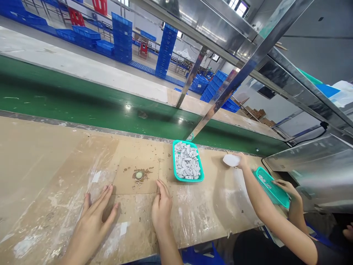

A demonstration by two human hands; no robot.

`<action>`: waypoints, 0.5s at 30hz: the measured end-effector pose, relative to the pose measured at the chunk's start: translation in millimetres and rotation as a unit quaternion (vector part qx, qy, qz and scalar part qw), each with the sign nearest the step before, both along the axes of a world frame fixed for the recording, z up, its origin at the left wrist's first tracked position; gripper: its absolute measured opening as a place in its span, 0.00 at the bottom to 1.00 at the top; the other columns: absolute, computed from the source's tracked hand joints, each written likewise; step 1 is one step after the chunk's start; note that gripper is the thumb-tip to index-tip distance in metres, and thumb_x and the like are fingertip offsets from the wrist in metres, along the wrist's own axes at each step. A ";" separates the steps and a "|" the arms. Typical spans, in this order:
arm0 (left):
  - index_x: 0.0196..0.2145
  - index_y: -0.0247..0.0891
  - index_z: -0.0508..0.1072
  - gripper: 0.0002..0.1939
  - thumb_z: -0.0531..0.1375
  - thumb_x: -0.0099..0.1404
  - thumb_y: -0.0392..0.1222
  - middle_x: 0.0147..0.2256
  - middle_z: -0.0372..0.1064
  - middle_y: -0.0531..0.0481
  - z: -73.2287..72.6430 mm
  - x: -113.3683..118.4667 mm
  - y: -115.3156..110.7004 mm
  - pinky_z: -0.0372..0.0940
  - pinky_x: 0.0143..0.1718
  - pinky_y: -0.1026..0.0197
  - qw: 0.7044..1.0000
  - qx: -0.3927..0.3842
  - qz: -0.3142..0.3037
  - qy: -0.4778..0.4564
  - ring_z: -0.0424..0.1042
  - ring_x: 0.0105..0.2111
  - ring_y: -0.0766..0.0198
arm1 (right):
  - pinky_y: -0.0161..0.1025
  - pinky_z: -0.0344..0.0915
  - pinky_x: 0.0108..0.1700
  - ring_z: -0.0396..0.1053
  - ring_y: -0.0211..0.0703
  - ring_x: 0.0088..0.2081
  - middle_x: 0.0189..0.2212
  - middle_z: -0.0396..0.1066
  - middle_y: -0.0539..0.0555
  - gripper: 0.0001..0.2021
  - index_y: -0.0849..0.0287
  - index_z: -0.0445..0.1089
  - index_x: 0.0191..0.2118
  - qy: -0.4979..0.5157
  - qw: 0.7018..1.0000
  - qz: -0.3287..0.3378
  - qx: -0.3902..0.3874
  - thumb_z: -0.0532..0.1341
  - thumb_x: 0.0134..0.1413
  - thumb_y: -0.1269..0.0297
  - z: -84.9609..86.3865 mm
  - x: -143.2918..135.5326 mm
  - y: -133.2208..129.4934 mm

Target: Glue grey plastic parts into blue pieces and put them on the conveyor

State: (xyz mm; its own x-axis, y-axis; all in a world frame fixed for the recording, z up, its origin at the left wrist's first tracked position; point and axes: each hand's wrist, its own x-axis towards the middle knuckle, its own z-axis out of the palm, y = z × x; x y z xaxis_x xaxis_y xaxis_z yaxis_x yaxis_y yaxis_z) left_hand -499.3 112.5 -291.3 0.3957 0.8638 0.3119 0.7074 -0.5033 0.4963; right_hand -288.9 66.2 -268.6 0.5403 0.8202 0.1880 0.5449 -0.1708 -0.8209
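Observation:
My left hand rests on the worktable, palm down with the fingers spread and nothing in it. Its fingertips lie near the left front corner of a square cardboard sheet. At the right edge of that sheet, my right hand touches down with extended fingers and holds nothing that I can see. Between my hands, on the cardboard, sits a small round pale disc with a dark ornate rim. Brown stains surround it.
A teal basket full of small grey-white pieces stands right of the cardboard. Further right, a co-worker's hand holds a white rounded object; their other hand touches a second teal basket. Behind runs a green conveyor belt, with a metal post.

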 end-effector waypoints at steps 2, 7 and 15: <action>0.68 0.40 0.47 0.32 0.49 0.71 0.50 0.62 0.58 0.41 1.0 -0.2 -0.7 0.35 0.69 0.40 1.000 -0.003 0.003 -0.005 0.58 0.62 0.50 | 0.45 0.60 0.63 0.66 0.43 0.58 0.56 0.69 0.55 0.30 0.57 0.69 0.56 -0.004 1.000 0.001 -0.007 0.47 0.49 0.81 0.2 0.1 0.4; 0.66 0.39 0.53 0.30 0.49 0.71 0.51 0.62 0.58 0.43 6.1 0.5 -2.5 0.37 0.69 0.42 0.999 -0.035 0.022 -0.009 0.55 0.64 0.51 | 0.45 0.62 0.61 0.67 0.43 0.57 0.55 0.70 0.55 0.30 0.56 0.70 0.55 -0.009 1.000 -0.002 0.005 0.47 0.49 0.81 0.3 -0.4 0.8; 0.65 0.47 0.56 0.29 0.50 0.69 0.53 0.63 0.57 0.50 10.5 -0.1 -5.6 0.51 0.64 0.32 0.991 -0.112 0.071 -0.031 0.43 0.66 0.43 | 0.45 0.64 0.60 0.69 0.45 0.56 0.54 0.71 0.56 0.27 0.55 0.72 0.53 0.041 0.998 -0.028 0.029 0.49 0.51 0.79 3.2 0.0 -2.6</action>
